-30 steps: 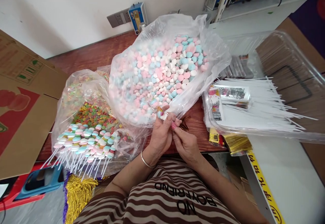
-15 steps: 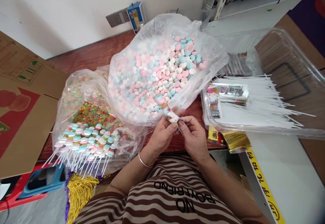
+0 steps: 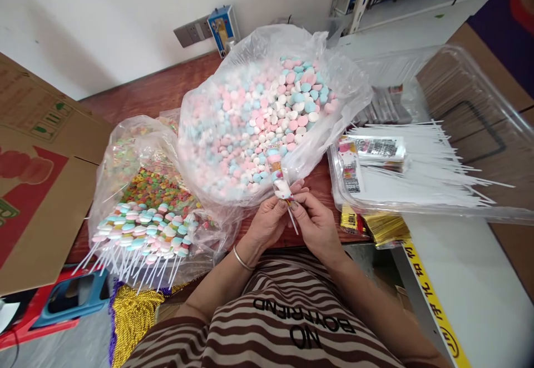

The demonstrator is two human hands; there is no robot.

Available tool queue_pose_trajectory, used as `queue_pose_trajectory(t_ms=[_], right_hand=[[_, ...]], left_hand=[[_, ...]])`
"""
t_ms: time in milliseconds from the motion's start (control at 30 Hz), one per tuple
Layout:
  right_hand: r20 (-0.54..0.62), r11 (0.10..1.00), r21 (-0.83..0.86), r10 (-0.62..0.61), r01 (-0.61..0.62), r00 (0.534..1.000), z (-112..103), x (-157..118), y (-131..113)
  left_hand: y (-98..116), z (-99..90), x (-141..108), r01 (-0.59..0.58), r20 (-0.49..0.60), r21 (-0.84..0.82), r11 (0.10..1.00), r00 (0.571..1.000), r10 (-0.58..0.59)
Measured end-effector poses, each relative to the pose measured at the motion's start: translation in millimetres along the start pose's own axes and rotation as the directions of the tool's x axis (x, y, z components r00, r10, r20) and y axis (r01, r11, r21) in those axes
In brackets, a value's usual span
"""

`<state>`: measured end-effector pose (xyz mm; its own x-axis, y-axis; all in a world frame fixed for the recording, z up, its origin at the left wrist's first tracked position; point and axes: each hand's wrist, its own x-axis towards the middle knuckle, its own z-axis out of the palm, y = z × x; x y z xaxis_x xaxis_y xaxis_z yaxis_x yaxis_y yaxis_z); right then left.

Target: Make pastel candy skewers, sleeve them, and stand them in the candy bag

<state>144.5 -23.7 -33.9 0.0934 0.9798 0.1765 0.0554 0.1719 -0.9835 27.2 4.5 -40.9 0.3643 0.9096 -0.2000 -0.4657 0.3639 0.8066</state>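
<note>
Between my hands is a wrapped candy skewer (image 3: 276, 169) in a clear printed wrapper, its white stick pointing down toward me. My left hand (image 3: 269, 220) pinches the gathered lower end of the wrapper from the left. On the other side, my right hand (image 3: 317, 224) has thumb and fingers closed at the same neck, above the stick. Right behind the skewer lies a big open plastic bag (image 3: 196, 115) of pink, white and blue candies (image 3: 287, 107). Several unwrapped candy skewers (image 3: 144, 229) rest at the left on a bag of small colourful candies (image 3: 158, 187).
A clear tray (image 3: 340, 198) at the right holds white sticks (image 3: 434, 162) and printed wrappers (image 3: 379, 150). Gold twist ties (image 3: 386, 230) lie at the table's front edge. A cardboard box (image 3: 50, 179) stands at far left, and a blue device (image 3: 223, 29) by the wall.
The skewer has turned more upright, and its candies and white stick now show more clearly. My hands stay together at the wrapper's neck. The whole view has shifted slightly.
</note>
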Motion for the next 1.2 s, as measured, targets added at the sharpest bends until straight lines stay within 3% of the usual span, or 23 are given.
queue_pose_trajectory(t_ms=[100, 200, 267, 333, 400, 500, 600, 700, 733, 800, 867, 900, 967, 1033, 1133, 1200], right_hand=[[0.084, 0.998, 0.027, 0.063, -0.065, 0.995, -4, 1, 0], [0.01, 0.994, -0.106, -0.014, 0.015, 1.0, 0, -2, 0], [-0.036, 0.995, -0.101, -0.009, 0.005, 0.999, 4, -5, 2], [-0.005, 0.994, 0.075, 0.075, -0.075, 0.997, 6, -6, 5], [0.12, 0.908, 0.36, 0.182, -0.213, 0.976, 6, -5, 9], [0.336, 0.65, 0.623, 0.279, -0.434, 0.9, 0, -3, 11], [0.494, 0.505, 0.641, 0.304, -0.578, 0.814, -4, -1, 11], [0.534, 0.51, 0.595, 0.327, -0.622, 0.779, -1, 0, 11], [0.513, 0.562, 0.561, 0.34, -0.608, 0.788, 0, 0, 11], [0.428, 0.753, 0.412, 0.337, -0.513, 0.839, 2, 0, 11], [0.286, 0.942, 0.139, 0.256, -0.305, 0.923, -3, -2, 11], [0.211, 0.981, -0.015, 0.191, -0.192, 0.959, -8, -3, 11], [0.079, 0.956, -0.289, 0.078, -0.052, 0.994, -25, -7, 15], [0.037, 0.859, -0.511, 0.05, -0.024, 0.998, -43, -13, 24], [0.069, 0.653, -0.757, 0.137, -0.038, 0.988, -60, -24, 39], [0.083, 0.547, -0.836, 0.192, -0.036, 0.978, -60, -31, 47]], left_hand=[[-2, -3.1, 2, -0.079, -0.081, 0.046, 0.996, 0.993, 0.083], [-4, -1.0, 3, -0.171, -0.187, 0.095, 0.981, 0.965, 0.186], [-2, 1.7, 2, -0.173, -0.174, 0.112, 0.979, 0.966, 0.191], [2, 2.8, 0, -0.125, -0.1, 0.082, 0.989, 0.986, 0.133], [9, 0.6, -3, -0.024, -0.001, 0.026, 0.999, 1.0, 0.024], [17, -7.6, -5, 0.106, 0.104, 0.005, 0.994, 0.989, -0.106], [20, -13.7, -4, 0.113, 0.106, 0.035, 0.993, 0.988, -0.116], [17, -12.6, -4, 0.088, 0.019, 0.026, 0.996, 0.996, -0.089], [16, -11.4, -4, 0.084, -0.008, 0.018, 0.996, 0.996, -0.083], [16, -10.1, -3, 0.072, -0.046, 0.013, 0.997, 0.996, -0.071], [21, -13.1, -5, 0.014, -0.112, 0.017, 1.0, 0.994, -0.012], [26, -16.7, -7, -0.036, -0.161, 0.016, 0.999, 0.986, 0.038], [40, -28.0, -14, -0.153, -0.271, 0.02, 0.988, 0.951, 0.152], [54, -42.5, -25, -0.235, -0.321, 0.048, 0.971, 0.917, 0.238], [63, -62.3, -44, -0.294, -0.347, 0.135, 0.946, 0.881, 0.322], [59, -70.0, -56, -0.285, -0.352, 0.164, 0.944, 0.877, 0.326]])
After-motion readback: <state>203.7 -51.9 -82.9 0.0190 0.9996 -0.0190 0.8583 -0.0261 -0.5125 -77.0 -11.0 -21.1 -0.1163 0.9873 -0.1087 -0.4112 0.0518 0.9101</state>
